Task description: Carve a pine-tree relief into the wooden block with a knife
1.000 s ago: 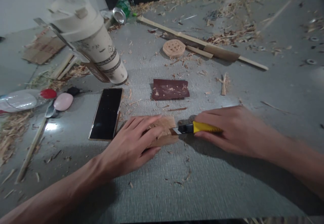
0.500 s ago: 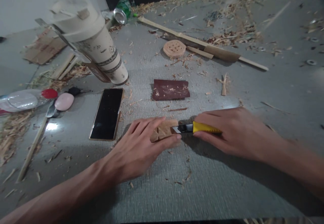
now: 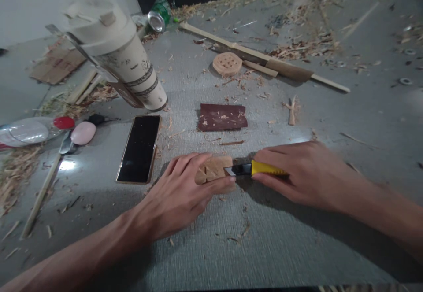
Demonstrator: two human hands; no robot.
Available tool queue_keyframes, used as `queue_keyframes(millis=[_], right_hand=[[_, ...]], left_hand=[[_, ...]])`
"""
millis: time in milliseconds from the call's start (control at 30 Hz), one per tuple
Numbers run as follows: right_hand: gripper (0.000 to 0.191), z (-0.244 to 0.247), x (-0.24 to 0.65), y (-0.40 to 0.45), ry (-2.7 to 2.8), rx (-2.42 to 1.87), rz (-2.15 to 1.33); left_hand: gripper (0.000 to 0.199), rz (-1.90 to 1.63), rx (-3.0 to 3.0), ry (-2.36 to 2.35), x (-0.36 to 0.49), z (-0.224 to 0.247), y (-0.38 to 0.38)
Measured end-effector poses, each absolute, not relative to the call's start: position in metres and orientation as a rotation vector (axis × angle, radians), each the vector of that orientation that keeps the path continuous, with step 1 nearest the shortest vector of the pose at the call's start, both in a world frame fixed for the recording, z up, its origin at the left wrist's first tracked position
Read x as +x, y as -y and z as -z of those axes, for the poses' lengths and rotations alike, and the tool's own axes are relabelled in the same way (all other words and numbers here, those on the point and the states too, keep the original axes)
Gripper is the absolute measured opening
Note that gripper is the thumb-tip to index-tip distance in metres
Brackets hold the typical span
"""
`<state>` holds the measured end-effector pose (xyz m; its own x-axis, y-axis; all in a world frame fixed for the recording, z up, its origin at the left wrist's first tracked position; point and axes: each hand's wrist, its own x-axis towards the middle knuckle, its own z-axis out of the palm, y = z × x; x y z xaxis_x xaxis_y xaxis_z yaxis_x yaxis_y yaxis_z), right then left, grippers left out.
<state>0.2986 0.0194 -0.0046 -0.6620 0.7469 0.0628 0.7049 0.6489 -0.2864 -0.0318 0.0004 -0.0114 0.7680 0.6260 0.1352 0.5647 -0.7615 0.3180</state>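
Note:
A small carved wood block (image 3: pixel 214 169) lies on the grey table (image 3: pixel 264 248), held between the thumb and fingers of my left hand (image 3: pixel 185 190). My right hand (image 3: pixel 294 173) is wrapped round the yellow handle of a utility knife (image 3: pixel 266 168). The knife's blade points left, and its tip touches the right end of the block, close to my left thumb. Just beyond the block is a dark red-brown sandpaper-like piece (image 3: pixel 223 116) with shavings on it.
A phone (image 3: pixel 139 149), a tall white cup (image 3: pixel 132 63) and a plastic bottle (image 3: pixel 29 131) stand or lie at the left. Farther back are a green can (image 3: pixel 159 15), a round wooden piece (image 3: pixel 227 64) and a long stick (image 3: pixel 228 42). Wood shavings are scattered about.
The fingers of my left hand have drawn back slightly to the left, showing more of the block. The knife has shifted very slightly left, its tip still on the block.

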Motion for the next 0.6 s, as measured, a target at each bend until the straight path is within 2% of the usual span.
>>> queue_keyframes(millis=[600], right_hand=[[0.034, 0.0022, 0.2979, -0.0183, 2.717, -1.133, -0.340]], left_hand=[[0.066, -0.307, 2.690, -0.966, -0.0329, 0.0143, 0.0016]])
